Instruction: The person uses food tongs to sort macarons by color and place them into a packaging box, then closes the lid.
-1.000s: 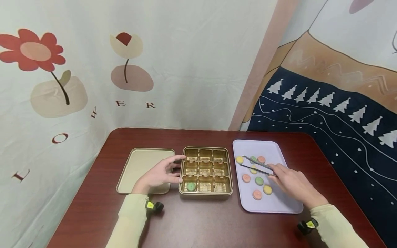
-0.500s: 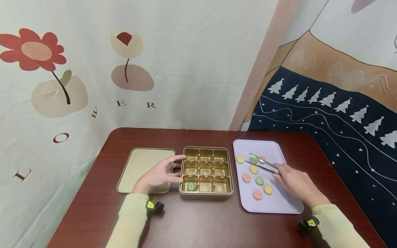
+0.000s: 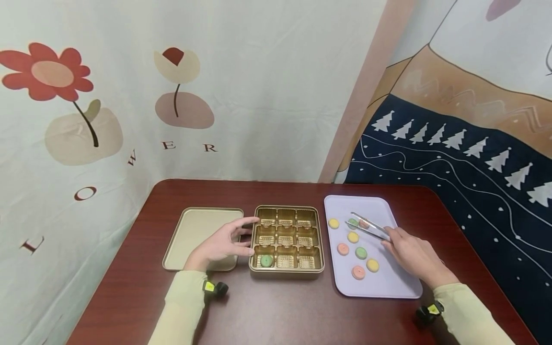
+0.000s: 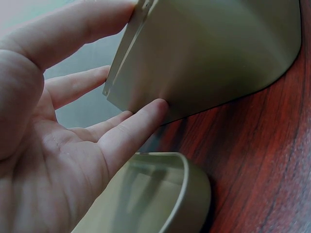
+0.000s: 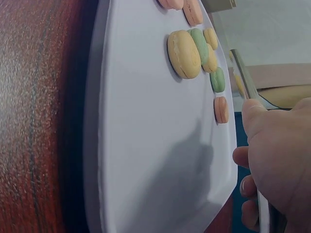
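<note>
Your left hand (image 3: 221,242), centre-left: fingers spread, tips touching left wall of gold square metal tin (image 3: 286,275); round green macaron (image 3: 266,260) in its lower-left compartment. Your right hand (image 3: 412,254), right of centre, grips silver metal tongs (image 3: 379,228), prongs apart above lilac rectangular tray (image 3: 398,283); eight pink, yellow and green macarons (image 3: 361,253) lie there. Narrow strip of dark-red wooden table (image 3: 293,311) separates tin from tray; broader stretch at bottom. Tongs partly hide topmost pink macaron (image 3: 364,224); contact unclear. Left hand covers part of pale-gold rectangular lid (image 3: 196,235); pale-yellow sleeves (image 3: 181,299) cut off at bottom edge.
</note>
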Demonstrator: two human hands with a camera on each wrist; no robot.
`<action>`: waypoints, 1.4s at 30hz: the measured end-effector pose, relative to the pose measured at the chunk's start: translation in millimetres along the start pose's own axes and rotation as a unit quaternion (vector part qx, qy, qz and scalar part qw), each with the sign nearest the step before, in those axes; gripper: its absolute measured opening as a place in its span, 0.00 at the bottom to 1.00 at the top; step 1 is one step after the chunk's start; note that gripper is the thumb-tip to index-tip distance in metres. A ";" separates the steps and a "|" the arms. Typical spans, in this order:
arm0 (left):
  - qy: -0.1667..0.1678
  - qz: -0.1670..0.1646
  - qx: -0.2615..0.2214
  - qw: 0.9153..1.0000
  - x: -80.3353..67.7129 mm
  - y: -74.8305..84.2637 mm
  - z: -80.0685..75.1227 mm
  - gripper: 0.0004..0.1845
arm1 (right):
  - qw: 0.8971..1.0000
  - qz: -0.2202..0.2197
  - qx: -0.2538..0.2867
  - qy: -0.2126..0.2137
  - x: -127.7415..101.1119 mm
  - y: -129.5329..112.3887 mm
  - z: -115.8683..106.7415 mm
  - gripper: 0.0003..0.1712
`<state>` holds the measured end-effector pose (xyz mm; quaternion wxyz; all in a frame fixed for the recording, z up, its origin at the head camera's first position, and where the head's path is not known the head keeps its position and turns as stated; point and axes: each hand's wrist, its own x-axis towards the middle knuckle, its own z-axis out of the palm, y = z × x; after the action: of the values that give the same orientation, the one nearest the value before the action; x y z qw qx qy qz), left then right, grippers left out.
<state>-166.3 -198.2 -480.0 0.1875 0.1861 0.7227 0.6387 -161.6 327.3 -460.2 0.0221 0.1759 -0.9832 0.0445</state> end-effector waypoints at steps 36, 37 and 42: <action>-0.007 0.003 -0.002 1.000 1.4 -0.3 -1.6 0.50 | 0.999 -0.013 -0.031 -0.024 -1.6 -2.4 4.3 0.30; -0.007 0.004 -0.002 1.000 1.5 -0.7 -1.7 0.50 | 0.999 -0.012 -0.029 -0.025 -1.7 -2.6 4.2 0.30; -0.008 0.004 -0.001 1.000 1.7 -1.4 -2.0 0.50 | 0.999 -0.008 -0.026 -0.029 -2.0 -3.3 3.9 0.30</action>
<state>-168.8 -199.2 -481.2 0.1911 0.1935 0.7198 0.6386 -158.7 324.4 -463.9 -0.0011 0.1840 -0.9828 0.0141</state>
